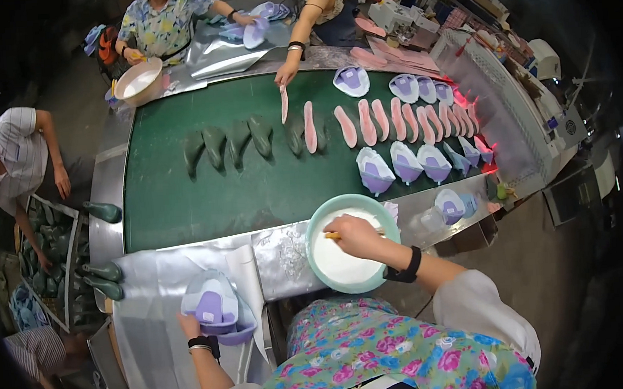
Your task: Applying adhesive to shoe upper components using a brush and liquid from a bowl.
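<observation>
My right hand (357, 236) is closed round a brush with a yellowish handle (334, 235), over a pale green bowl (314, 255). White liquid (344, 264) fills much of the bowl; the brush's bristles are hidden. On a silvery sheet at the lower left, my left hand (189, 326) grips the near-left edge of a purple and light-blue shoe upper (210, 306). More uppers lie beneath it, and its fingertips are partly hidden.
A green conveyor belt (212, 200) bears dark shoe lasts (260, 137), pink insoles (346, 127) and purple uppers (376, 170). Across it, one co-worker's hand (288, 72) holds an insole; another handles uppers near a bowl (138, 82). At left, a person reaches into a crate of lasts (48, 260).
</observation>
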Demonstrator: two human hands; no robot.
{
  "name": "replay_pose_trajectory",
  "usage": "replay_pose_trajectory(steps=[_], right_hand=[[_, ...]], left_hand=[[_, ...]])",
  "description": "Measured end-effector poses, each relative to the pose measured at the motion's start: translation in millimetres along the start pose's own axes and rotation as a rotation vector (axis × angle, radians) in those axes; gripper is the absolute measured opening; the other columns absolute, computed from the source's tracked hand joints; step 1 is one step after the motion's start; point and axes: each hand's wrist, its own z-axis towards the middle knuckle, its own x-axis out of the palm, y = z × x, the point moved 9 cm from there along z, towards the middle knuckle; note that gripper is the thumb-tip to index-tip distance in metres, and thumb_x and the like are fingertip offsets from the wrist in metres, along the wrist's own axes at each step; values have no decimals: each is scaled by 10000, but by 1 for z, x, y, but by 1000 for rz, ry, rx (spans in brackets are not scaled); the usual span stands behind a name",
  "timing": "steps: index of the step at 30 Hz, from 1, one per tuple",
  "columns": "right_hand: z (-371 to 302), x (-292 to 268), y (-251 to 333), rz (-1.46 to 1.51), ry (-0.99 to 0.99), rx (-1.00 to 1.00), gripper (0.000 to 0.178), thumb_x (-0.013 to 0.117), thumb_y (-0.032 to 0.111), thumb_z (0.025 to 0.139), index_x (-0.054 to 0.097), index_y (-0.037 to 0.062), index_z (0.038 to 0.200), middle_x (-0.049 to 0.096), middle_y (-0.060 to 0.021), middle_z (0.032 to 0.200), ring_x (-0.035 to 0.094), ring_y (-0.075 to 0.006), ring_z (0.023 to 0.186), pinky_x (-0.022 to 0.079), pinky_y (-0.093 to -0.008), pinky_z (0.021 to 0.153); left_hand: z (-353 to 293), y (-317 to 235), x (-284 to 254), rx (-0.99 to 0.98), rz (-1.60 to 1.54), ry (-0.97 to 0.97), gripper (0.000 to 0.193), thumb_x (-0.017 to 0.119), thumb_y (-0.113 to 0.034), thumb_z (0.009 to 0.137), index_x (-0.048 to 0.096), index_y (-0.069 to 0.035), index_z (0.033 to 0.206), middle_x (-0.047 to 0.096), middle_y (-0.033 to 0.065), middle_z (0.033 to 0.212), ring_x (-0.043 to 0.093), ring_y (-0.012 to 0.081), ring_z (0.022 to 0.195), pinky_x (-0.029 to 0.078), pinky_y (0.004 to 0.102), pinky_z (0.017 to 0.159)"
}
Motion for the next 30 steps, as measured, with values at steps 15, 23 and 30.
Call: replay_pose_trajectory(steps=[15, 23, 30], right_hand=[[13, 298, 235, 38, 532, -485, 419, 751, 288, 643, 580, 42, 935, 553, -103, 950, 519, -310, 961, 504, -412, 727], [58, 327, 208, 338, 473, -150, 238, 685, 241, 701, 656, 31, 809, 633, -167, 786, 619, -348, 776, 496, -428, 672], [84, 281, 189, 326, 444, -109, 260, 662, 283, 751, 657, 41, 848, 638, -185, 785, 621, -352, 773, 480, -425, 661]], left_hand=[[-38, -20, -31, 5, -182, -152, 312, 474, -159, 857, 493, 83, 1053, 572, 243, 947, 551, 393, 884, 407, 449, 814], [-62, 23, 34, 55, -558, 69, 472, 340, -332, 972, 419, 33, 1260, 433, 222, 1290, 409, 309, 1200, 303, 395, 1010], [-47, -7, 65, 352, 404, 13, 432, 371, -276, 943, 420, -48, 1307, 367, 273, 1339, 319, 406, 1252, 248, 466, 1041]])
